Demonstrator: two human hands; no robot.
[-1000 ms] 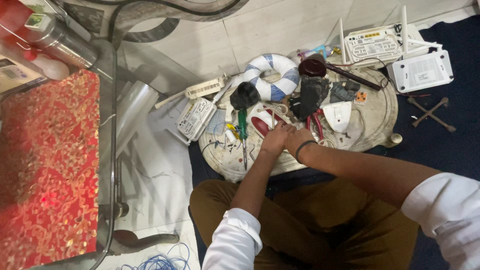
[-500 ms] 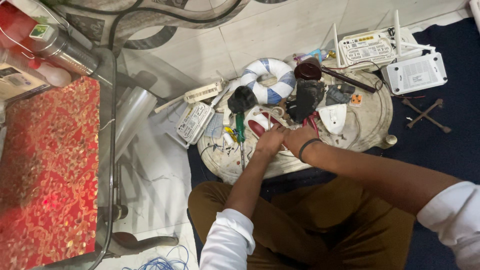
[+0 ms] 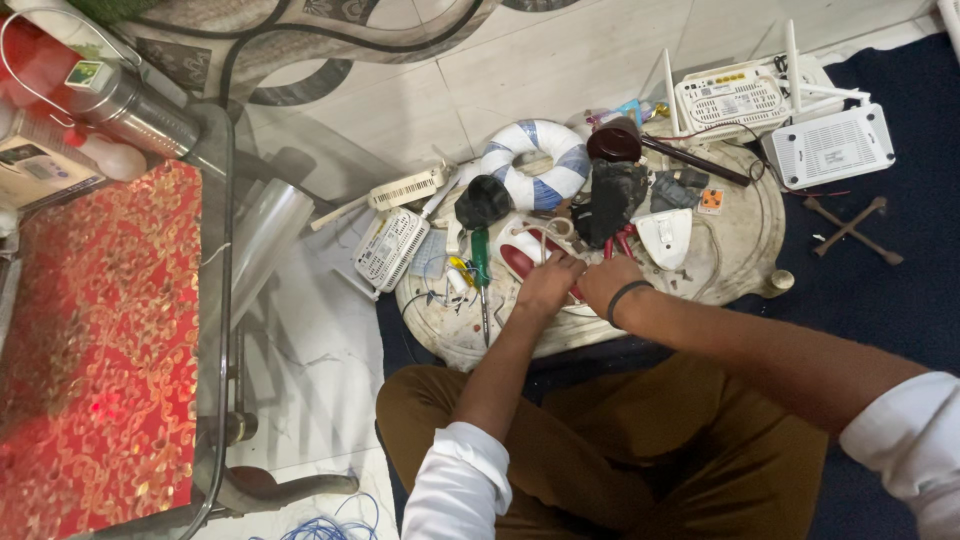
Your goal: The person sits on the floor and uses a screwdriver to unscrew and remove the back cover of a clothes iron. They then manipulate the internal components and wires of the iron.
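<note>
Head view: a person sits on the floor at a low round tray (image 3: 745, 255) crowded with parts. Left hand (image 3: 548, 283) and right hand (image 3: 606, 281) meet near the tray's middle, fingers curled over a small red and white casing (image 3: 522, 258); both touch it, but whether either truly grips it I cannot tell, the fingertips are hidden. A dark band sits on the right wrist. On the tray: a green screwdriver (image 3: 481, 262) just left of the left hand, tip toward the person; a black lump (image 3: 484, 201) above it; a blue and white ring (image 3: 537, 165) at the far rim; a black bundle (image 3: 612, 200) beyond the hands with red plier handles (image 3: 622, 243) poking out under it; a white triangular cover (image 3: 664, 236) right of that; a small orange part (image 3: 710, 201); a dark round-headed tool (image 3: 622, 144) lying across the far side. Loose wires and bits lie near the left rim. Off the tray, two white routers (image 3: 780, 120) lie top right, one on the navy rug (image 3: 890, 300); a white grilled box (image 3: 386, 248) leans at the tray's left edge. A cross wrench (image 3: 851, 229) lies on the rug. At the left stands a glass table with red cloth (image 3: 95, 340) and a steel flask (image 3: 135, 112). Blue wire (image 3: 325, 527) coils at the bottom.
</note>
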